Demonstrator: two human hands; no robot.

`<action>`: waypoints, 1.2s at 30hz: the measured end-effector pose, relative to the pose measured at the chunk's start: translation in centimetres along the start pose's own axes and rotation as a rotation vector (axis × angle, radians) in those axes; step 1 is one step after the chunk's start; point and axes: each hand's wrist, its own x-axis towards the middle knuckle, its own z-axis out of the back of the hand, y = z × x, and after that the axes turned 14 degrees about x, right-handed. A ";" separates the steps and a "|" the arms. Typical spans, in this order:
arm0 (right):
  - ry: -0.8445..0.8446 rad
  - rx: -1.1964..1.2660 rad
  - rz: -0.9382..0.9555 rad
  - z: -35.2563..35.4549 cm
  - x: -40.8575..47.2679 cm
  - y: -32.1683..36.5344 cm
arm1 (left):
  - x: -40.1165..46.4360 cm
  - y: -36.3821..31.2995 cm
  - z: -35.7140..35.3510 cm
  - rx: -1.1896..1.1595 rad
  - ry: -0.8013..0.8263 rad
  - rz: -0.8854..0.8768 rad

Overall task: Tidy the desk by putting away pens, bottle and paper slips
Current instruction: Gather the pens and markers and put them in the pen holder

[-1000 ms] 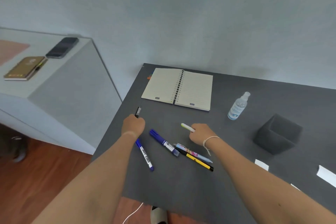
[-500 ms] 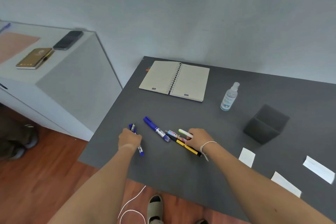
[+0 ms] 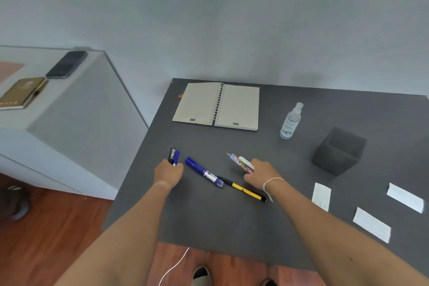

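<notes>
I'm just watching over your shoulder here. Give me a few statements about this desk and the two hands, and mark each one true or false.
1. The left hand grips two pens. True.
2. The spray bottle lies on its side. False: it stands upright, right of the open notebook.
3. A blue marker and a yellow pen lie on the desk between the hands. True.
4. The right hand is empty. False: it holds two pens, one patterned.
5. Three paper slips lie loose on the desk. True.
6. The notebook is closed. False: it lies open.
</notes>
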 end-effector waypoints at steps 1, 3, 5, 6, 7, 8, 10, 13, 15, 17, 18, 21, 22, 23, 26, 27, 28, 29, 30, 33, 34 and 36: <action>-0.011 0.018 -0.003 0.1 -0.1 0.1 | 0.3 -0.2 0.2 -0.022 0.002 -0.020; -0.029 0.051 -0.002 0.4 -0.1 0.1 | 0.7 -0.7 0.4 -0.078 0.030 -0.051; -0.059 0.108 0.002 0.6 -0.1 0.1 | 0.8 -1.5 0.6 -0.163 0.068 -0.081; -0.078 0.145 0.001 0.8 -0.1 0.2 | 0.7 -2.0 0.8 -0.203 0.090 -0.092; -0.096 0.179 0.002 0.9 0.0 0.2 | 0.7 -2.7 0.9 -0.231 0.112 -0.104; -0.111 0.208 0.005 1.1 0.0 0.2 | 0.6 -3.3 1.1 -0.247 0.133 -0.117; -0.135 0.263 0.005 1.5 0.0 0.2 | 0.3 -4.7 1.3 -0.257 0.168 -0.155; -0.155 0.417 -0.007 2.6 0.0 0.1 | -0.3 -6.7 1.4 -0.274 0.224 -0.216; -0.165 0.548 -0.025 3.5 -0.3 0.1 | -0.6 -8.2 1.5 -0.285 0.261 -0.262; -0.192 0.671 -0.028 4.6 -0.8 0.2 | -1.0 -9.9 1.5 -0.294 0.276 -0.307; -0.212 0.719 -0.016 5.3 -1.0 0.2 | -1.2 -10.8 1.5 -0.308 0.282 -0.328; -0.281 0.873 0.025 7.7 -1.8 0.0 | -2.0 -13.8 1.4 -0.352 0.308 -0.408; -0.313 0.906 0.045 8.7 -2.1 -0.2 | -2.4 -14.9 1.3 -0.367 0.319 -0.429; -0.347 0.928 0.061 9.6 -2.6 -0.4 | -2.9 -16.0 1.1 -0.390 0.337 -0.447; -0.453 1.024 0.076 12.4 -3.5 -1.7 | -4.6 -19.5 0.0 -0.468 0.396 -0.502; -0.494 1.043 0.068 13.3 -3.8 -2.2 | -5.2 -20.6 -0.5 -0.482 0.405 -0.521; -0.544 1.050 0.063 14.2 -4.2 -2.7 | -6.0 -21.8 -1.1 -0.483 0.407 -0.547; -0.593 1.051 0.057 15.1 -4.6 -3.3 | -6.6 -23.0 -1.8 -0.468 0.400 -0.581; -0.642 1.053 0.056 16.0 -4.9 -3.9 | -7.3 -24.1 -2.4 -0.452 0.396 -0.617; -0.737 1.073 0.071 18.1 -6.0 -5.7 | -9.4 -27.3 -4.4 -0.458 0.437 -0.692; -0.749 1.077 0.077 18.6 -6.3 -6.3 | -10.1 -28.2 -5.0 -0.441 0.445 -0.720; -0.769 1.087 0.091 19.4 -6.7 -7.3 | -11.6 -29.7 -6.0 -0.380 0.457 -0.777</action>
